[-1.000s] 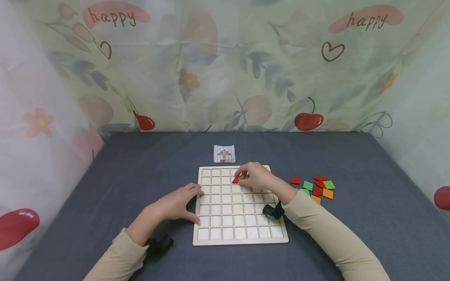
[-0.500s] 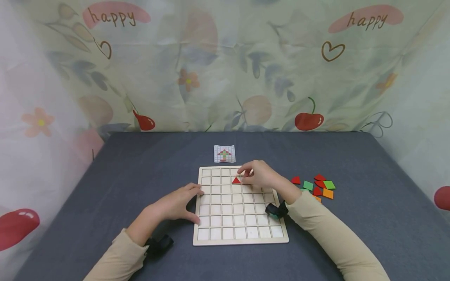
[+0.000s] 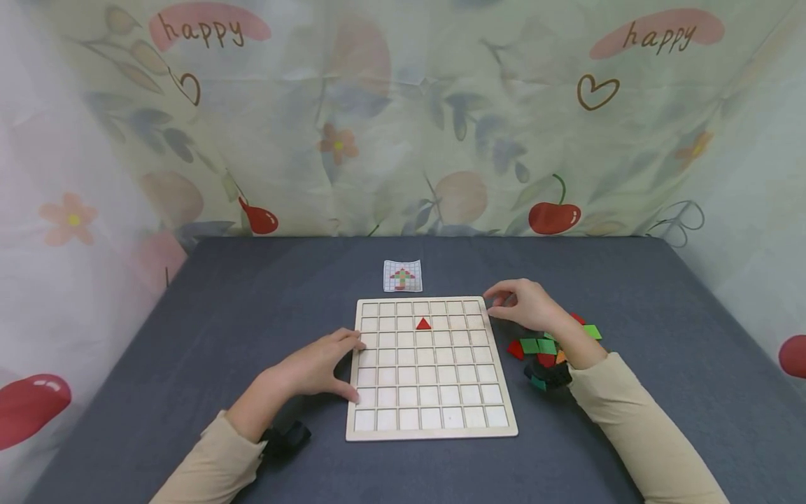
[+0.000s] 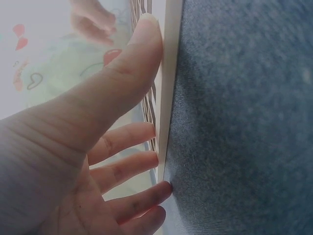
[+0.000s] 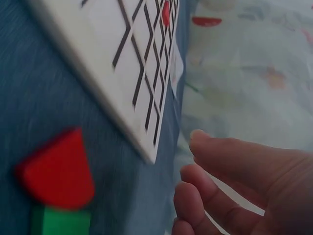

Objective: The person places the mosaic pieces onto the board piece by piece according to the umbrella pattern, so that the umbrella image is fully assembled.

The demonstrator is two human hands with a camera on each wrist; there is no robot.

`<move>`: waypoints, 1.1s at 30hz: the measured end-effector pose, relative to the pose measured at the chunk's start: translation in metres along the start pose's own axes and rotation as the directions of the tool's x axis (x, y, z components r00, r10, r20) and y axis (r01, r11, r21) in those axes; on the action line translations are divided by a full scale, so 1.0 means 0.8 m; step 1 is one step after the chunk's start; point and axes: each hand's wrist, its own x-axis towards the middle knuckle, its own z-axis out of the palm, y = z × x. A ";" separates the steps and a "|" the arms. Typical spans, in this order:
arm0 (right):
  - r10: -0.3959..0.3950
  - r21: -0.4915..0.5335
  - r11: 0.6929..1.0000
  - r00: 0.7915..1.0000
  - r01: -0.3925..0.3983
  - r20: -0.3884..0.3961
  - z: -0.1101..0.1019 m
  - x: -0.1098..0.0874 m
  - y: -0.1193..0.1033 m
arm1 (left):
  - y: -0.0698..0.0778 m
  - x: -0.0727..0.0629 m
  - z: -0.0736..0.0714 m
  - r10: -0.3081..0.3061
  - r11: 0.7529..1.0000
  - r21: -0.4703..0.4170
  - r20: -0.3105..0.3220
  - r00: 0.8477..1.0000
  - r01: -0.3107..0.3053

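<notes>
A pale wooden grid board (image 3: pixel 418 376) lies flat on the dark cloth. In its second row from the back, one small red triangle tile (image 3: pixel 423 324) sits in a cell. My left hand (image 3: pixel 317 365) rests at the board's left edge, thumb and fingertips spread along it; the left wrist view shows the thumb (image 4: pixel 139 49) against the rim. Just off the far right corner hovers my right hand (image 3: pixel 525 304), fingers loosely bent and holding nothing. Below it in the right wrist view lie a red rounded tile (image 5: pixel 56 171) and a green tile (image 5: pixel 61 223).
Several loose tiles lie right of the board, among them a green tile (image 3: pixel 529 346) and a lime tile (image 3: pixel 592 332); my right wrist and its black strap (image 3: pixel 548 374) partly cover the pile. Behind the board lies a printed pattern card (image 3: pixel 403 276). A floral curtain (image 3: pixel 403 140) hangs behind.
My right hand let go of the red triangle tile, which stays in its cell, and moved right, off the board towards the loose tiles. The left hand has not moved.
</notes>
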 end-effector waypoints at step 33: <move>0.100 -0.069 0.993 0.994 -0.096 0.051 -0.022 -0.033 0.058 | 0.000 0.000 0.001 0.002 1.000 -0.013 0.000 1.000 -0.002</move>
